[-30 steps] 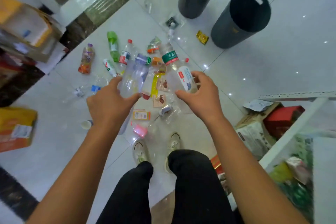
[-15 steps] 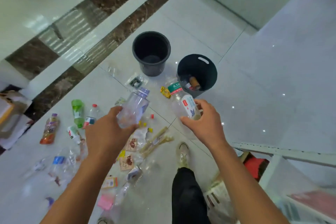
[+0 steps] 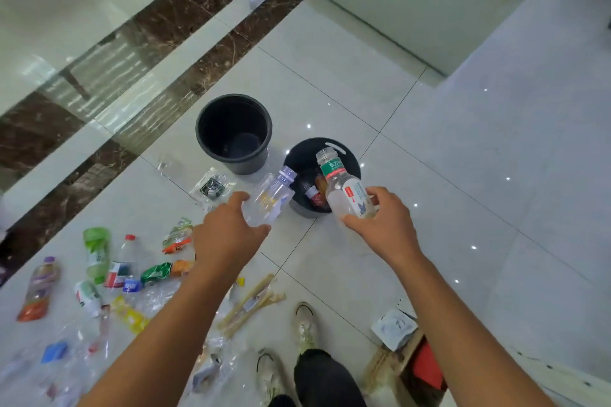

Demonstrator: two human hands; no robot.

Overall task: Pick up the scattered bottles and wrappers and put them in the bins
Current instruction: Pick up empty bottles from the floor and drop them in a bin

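Observation:
My left hand [image 3: 228,235] grips a clear bottle with a pale purple cap [image 3: 272,196], held just left of the right-hand dark bin [image 3: 355,163]. My right hand [image 3: 385,225] grips a clear bottle with a green and white label [image 3: 344,190], its neck over that bin's opening. Inside the bin lie a few bottles [image 3: 314,192]. A second black bin [image 3: 201,129] stands to the left; its floor looks bare. On the tiles at lower left lie several bottles [image 3: 97,254] and wrappers [image 3: 155,273].
My shoes [image 3: 305,325] stand on the tiles near long tan wrappers [image 3: 251,302]. A cardboard box with a red item [image 3: 426,363] and a white rack edge sit at lower right. A white wall base runs along the upper right; a power strip lies near it.
Both hands moved forward with their bottles towards the right-hand bin. The bins now appear closer and lower in view; the camera tilted up as I stepped nearer.

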